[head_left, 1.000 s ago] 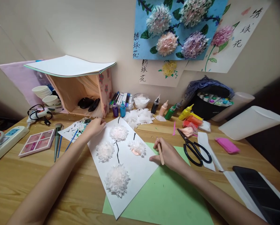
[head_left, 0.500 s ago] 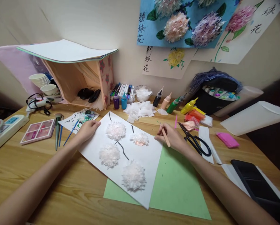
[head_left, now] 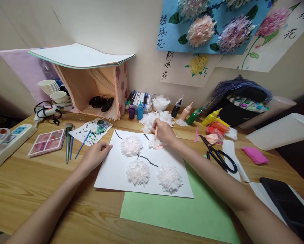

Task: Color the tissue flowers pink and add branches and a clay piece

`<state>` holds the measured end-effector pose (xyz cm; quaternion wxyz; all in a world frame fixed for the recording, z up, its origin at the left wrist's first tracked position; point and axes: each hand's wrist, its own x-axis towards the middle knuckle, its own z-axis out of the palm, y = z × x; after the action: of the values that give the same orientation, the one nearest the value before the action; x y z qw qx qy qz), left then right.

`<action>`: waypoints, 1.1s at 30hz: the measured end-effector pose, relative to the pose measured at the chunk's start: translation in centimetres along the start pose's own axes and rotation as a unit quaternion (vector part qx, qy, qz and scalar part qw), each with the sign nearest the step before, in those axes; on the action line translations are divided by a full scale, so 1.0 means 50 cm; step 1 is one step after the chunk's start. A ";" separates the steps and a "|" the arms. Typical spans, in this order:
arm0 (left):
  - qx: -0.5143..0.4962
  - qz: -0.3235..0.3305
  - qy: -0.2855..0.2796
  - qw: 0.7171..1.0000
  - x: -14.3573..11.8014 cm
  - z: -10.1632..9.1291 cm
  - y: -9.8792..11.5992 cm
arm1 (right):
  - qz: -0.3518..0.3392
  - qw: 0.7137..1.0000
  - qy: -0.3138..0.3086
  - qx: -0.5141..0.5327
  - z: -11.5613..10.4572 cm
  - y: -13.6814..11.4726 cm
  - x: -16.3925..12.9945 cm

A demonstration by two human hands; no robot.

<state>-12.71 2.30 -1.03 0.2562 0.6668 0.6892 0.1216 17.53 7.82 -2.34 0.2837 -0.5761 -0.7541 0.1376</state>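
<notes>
Fingers apparently on paper edge

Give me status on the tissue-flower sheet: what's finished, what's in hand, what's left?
Done: three full tissue flowers and black stems sit on the white sheet. In hand: the right hand holds a wooden stick over the fourth flower, smaller, with peach showing at its edge; the left hand steadies the sheet. Left: probably filling that flower from the tissue pile.
</notes>
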 end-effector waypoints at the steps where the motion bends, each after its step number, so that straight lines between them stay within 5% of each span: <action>1: 0.020 0.007 -0.014 1.000 -0.004 -0.007 0.000 | 0.003 1.000 0.011 0.002 -0.001 0.001 0.003; 4: 0.079 0.007 -0.020 0.997 -0.020 -0.029 0.005 | 0.026 0.997 0.057 0.047 -0.025 0.002 -0.005; 7: 0.107 0.001 0.075 0.991 -0.038 -0.037 0.032 | 0.068 0.985 0.070 0.143 -0.053 0.002 -0.035; 10: 0.038 0.142 0.117 0.982 -0.044 -0.018 0.087 | 0.090 0.964 0.021 0.251 -0.067 -0.006 -0.075; 14: -0.074 0.298 -0.003 0.952 -0.020 0.035 0.179 | 0.107 0.922 -0.045 0.368 -0.069 -0.031 -0.118; 19: -0.214 0.297 -0.121 0.923 0.017 0.083 0.256 | 0.121 0.898 -0.046 0.421 -0.072 -0.058 -0.151; 27: -0.264 0.265 -0.146 0.916 0.035 0.082 0.252 | 0.081 0.942 0.083 0.316 -0.075 -0.044 -0.185; 33: -0.236 0.256 -0.152 0.925 0.052 0.089 0.240 | 0.091 0.927 0.141 0.334 -0.068 -0.012 -0.204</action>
<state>-0.06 5.07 0.84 0.4679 0.7513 0.3989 0.2399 20.86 -2.42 -2.05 0.5494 -0.5274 -0.5612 0.3242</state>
